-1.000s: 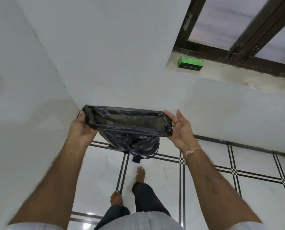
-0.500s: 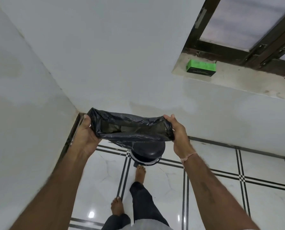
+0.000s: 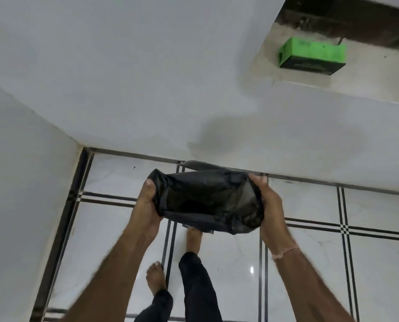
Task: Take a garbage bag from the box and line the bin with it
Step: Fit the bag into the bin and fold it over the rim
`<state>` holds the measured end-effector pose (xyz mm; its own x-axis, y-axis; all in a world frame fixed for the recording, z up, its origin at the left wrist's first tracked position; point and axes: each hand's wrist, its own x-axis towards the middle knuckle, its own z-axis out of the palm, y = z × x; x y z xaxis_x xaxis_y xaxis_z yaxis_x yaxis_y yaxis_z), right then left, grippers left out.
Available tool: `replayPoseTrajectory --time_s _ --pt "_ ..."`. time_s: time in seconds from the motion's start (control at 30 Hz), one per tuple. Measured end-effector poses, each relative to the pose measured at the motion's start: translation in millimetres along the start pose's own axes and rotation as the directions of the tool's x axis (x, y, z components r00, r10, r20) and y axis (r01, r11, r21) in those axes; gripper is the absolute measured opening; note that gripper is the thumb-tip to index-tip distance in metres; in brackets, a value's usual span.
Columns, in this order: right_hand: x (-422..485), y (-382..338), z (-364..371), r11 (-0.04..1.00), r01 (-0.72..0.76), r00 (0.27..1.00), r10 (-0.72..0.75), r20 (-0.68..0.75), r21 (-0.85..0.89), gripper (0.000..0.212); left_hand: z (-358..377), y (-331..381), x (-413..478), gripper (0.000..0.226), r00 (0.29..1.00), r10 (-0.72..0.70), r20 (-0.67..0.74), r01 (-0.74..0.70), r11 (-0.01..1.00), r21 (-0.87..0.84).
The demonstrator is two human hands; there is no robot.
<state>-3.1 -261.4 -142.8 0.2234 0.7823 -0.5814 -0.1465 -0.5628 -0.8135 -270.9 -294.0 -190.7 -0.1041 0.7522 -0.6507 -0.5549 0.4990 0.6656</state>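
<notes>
A black garbage bag (image 3: 207, 201) is stretched open between my two hands, low over the floor by the wall. My left hand (image 3: 148, 205) grips its left edge and my right hand (image 3: 269, 205) grips its right edge. The bag hides nearly all of the bin; only a dark curved sliver, perhaps the bin's lid (image 3: 199, 164), shows behind it against the wall. The green garbage bag box (image 3: 310, 55) lies on the window sill at the upper right, far from both hands.
White walls meet in a corner at the left. The floor (image 3: 310, 263) is glossy white tile with black lines. My bare feet (image 3: 156, 280) and dark trousers stand just below the bag. A dark window frame runs above the sill (image 3: 275, 77).
Both hands have carried the open bag downward and over the bin, which showed below the bag half a second ago and is now covered. The view has tilted down.
</notes>
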Motion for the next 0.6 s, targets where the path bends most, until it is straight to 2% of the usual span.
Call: replayPoseTrajectory --time_s 0.07,0.17,0.23,0.3,0.37,0.47,0.53,0.6 --pt "20 45 -1 0.999 -0.026 0.999 0.027 -0.022 0.023 0.045 -6 -27 26 0.048 1.0 0.007 0.016 -0.008 0.999 0.047" --pt "43 106 3 0.989 -0.111 0.994 0.112 -0.006 0.095 0.052 -25 -71 64 0.058 1.0 -0.017 -0.009 0.017 1.0 0.022" --pt "68 147 11 0.971 -0.194 0.981 0.191 0.037 0.137 0.057 -41 -101 96 0.063 0.999 -0.029 -0.029 0.029 1.0 0.011" --pt "101 186 22 0.958 -0.247 0.967 0.236 0.094 0.144 0.063 -51 -129 131 0.057 0.998 -0.052 -0.034 0.052 0.999 0.015" --pt "134 212 32 0.949 -0.266 0.962 0.249 0.112 0.172 0.066 -57 -151 162 0.047 0.997 -0.079 -0.022 0.08 0.997 0.015" --pt "180 246 39 0.944 -0.255 0.967 0.25 0.052 0.21 0.059 -57 -185 200 0.039 0.995 -0.094 0.031 0.094 0.996 0.003" --pt "203 264 38 0.953 -0.247 0.969 0.24 0.06 0.177 0.057 -53 -204 221 0.048 0.992 -0.113 0.062 0.115 0.993 -0.024" --pt "214 267 28 0.949 -0.234 0.972 0.233 0.032 0.209 0.055 -63 -211 236 0.055 0.991 -0.137 0.013 0.137 0.99 -0.04"
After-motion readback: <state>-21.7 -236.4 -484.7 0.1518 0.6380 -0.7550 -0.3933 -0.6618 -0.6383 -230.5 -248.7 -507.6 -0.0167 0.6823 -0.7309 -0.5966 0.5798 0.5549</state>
